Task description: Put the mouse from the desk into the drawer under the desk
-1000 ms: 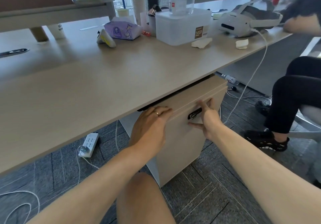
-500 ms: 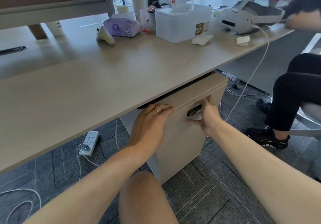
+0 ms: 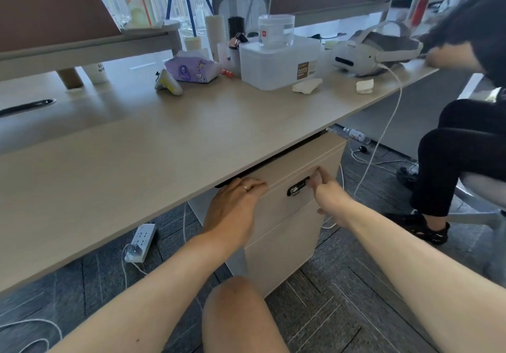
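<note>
The beige drawer cabinet [image 3: 284, 232] stands under the desk [image 3: 153, 155], its top drawer [image 3: 276, 199] closed, with a black lock [image 3: 297, 188] on its front. My left hand [image 3: 232, 210] lies flat on the drawer front, fingertips at its top edge and still visible. My right hand [image 3: 327, 194] touches the drawer front beside the lock with forefinger and thumb; the other fingers are curled. A white and yellow mouse-like object [image 3: 167, 84] lies on the desk far back, well away from both hands.
On the desk's back stand a white plastic box [image 3: 276, 65], a purple tissue pack [image 3: 193, 69] and a white headset [image 3: 367, 54] whose cable hangs off the edge. Another person sits at right [image 3: 460, 144]. A power strip [image 3: 141, 239] lies on the floor. My knee [image 3: 241, 314] is below.
My right hand has drawn its fingers together, leaving forefinger and thumb on the drawer front by the lock. My left hand has kept its place. The drawer has not moved.
</note>
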`<state>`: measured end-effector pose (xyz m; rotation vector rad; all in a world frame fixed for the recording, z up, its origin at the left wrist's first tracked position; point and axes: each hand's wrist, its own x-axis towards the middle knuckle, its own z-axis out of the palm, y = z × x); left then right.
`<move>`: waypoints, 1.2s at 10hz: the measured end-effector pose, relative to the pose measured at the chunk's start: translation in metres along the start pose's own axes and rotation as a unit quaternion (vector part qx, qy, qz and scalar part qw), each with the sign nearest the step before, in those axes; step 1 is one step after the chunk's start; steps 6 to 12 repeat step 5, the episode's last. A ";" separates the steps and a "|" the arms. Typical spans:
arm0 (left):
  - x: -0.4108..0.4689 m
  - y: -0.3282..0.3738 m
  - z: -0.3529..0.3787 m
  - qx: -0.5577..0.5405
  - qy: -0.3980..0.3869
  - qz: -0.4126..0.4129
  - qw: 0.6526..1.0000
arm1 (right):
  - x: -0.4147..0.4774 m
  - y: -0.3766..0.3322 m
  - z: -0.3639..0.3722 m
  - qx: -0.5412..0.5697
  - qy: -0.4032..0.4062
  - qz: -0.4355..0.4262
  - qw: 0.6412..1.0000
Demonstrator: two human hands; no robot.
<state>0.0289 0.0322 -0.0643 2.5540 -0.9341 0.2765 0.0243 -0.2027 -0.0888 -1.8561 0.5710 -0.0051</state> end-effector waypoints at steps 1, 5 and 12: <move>0.008 0.007 -0.015 0.001 -0.071 -0.016 0.997 | -0.024 -0.008 -0.025 -0.327 -0.070 -0.043 0.942; -0.006 0.074 -0.089 0.103 -0.267 -0.119 0.951 | -0.165 -0.086 -0.106 -0.538 -0.042 -0.133 0.831; -0.006 0.074 -0.089 0.103 -0.267 -0.119 0.951 | -0.165 -0.086 -0.106 -0.538 -0.042 -0.133 0.831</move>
